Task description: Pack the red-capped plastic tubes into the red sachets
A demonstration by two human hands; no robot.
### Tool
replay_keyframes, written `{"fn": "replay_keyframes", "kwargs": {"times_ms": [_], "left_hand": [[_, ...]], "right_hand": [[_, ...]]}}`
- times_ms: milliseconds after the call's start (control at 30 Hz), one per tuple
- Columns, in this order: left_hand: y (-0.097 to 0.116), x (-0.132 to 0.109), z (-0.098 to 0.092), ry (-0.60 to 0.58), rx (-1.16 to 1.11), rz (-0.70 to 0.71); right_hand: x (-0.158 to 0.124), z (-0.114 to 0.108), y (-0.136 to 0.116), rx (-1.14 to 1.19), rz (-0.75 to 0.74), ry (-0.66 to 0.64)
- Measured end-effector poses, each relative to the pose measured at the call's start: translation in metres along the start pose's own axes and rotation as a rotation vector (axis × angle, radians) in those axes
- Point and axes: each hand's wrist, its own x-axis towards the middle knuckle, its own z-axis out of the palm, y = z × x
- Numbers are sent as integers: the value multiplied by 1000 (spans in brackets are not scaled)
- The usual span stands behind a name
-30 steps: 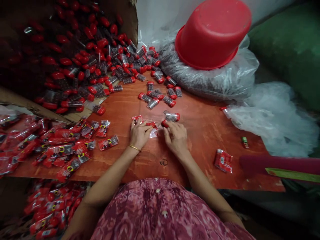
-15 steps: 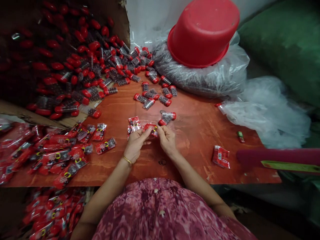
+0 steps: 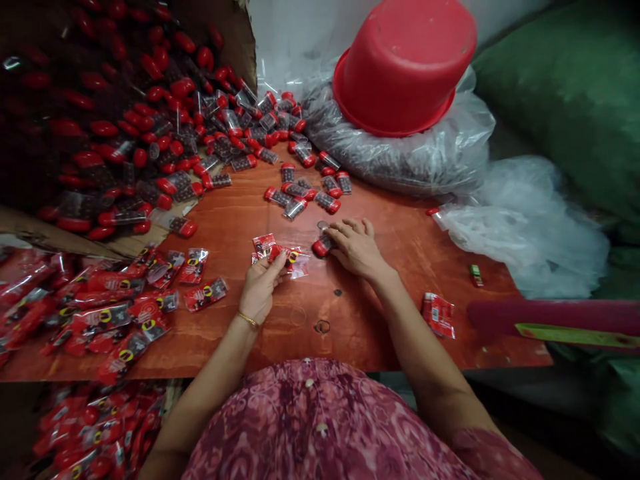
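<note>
My left hand [image 3: 261,287] pinches a small red-printed plastic packet [image 3: 290,259] just above the orange-brown table [image 3: 390,313]; a second red packet [image 3: 263,244] lies right beside it. My right hand [image 3: 356,245] rests further right on a clear red-capped tube [image 3: 321,245], fingers curled over it. A few more red-capped tubes [image 3: 305,190] lie loose just beyond both hands.
A big heap of red-capped tubes [image 3: 125,120] fills the back left. Filled red packets [image 3: 110,300] pile up at the left and spill below the table edge. A red basin [image 3: 405,63] sits upturned on a plastic bag of tubes [image 3: 400,157]. One red packet [image 3: 439,315] lies at the right.
My right hand let go of the packet and reached right onto a red-capped tube. My left hand keeps the packet and has shifted slightly left and nearer.
</note>
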Motion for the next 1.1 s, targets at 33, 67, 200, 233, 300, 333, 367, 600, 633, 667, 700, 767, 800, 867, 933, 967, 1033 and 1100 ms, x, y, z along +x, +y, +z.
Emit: {"fn": "replay_keyframes", "kwargs": {"times_ms": [33, 67, 200, 233, 300, 333, 367, 600, 633, 667, 700, 767, 800, 867, 933, 967, 1033, 1100], "left_hand": [[0, 0, 0, -13, -10, -22], [1, 0, -1, -21, -20, -41], [2, -1, -4, -7, -43, -77], [2, -1, -4, -4, -43, -80], [2, -1, -4, -12, -33, -80], [1, -1, -3, -20, -27, -77], [1, -1, -2, -29, -21, -73], [1, -6, 1, -135, 59, -22], [2, -7, 1, -157, 68, -7], [3, -8, 1, -178, 78, 11], [4, -9, 1, -197, 90, 33], [6, -9, 1, -236, 124, 75], [6, -9, 1, -253, 144, 88], [5, -7, 0, -268, 174, 103], [2, -4, -1, -246, 186, 129], [1, -3, -1, -226, 185, 144], [-1, -1, -1, -185, 171, 158], [-1, 1, -2, -166, 138, 130]], "right_hand": [[-1, 1, 1, -4, -12, 8], [-2, 2, 1, -3, -11, 28], [-19, 6, -10, 121, 52, 135], [-24, 7, -14, 210, 88, 169], [-37, 8, -24, 480, 172, 221], [-43, 8, -30, 644, 218, 229], [-49, 7, -35, 809, 262, 219], [-64, -16, -58, 1351, 398, 46], [-63, -20, -59, 1344, 394, 30], [-61, -23, -59, 1332, 388, 17], [-59, -26, -60, 1322, 382, 11], [-56, -27, -61, 1308, 375, 15], [-55, -27, -61, 1304, 371, 22], [-53, -24, -63, 1313, 357, 32], [-53, -21, -65, 1335, 339, 32], [-53, -19, -66, 1339, 335, 28], [-55, -18, -67, 1324, 351, 31], [-57, -19, -68, 1300, 389, 51]]}}
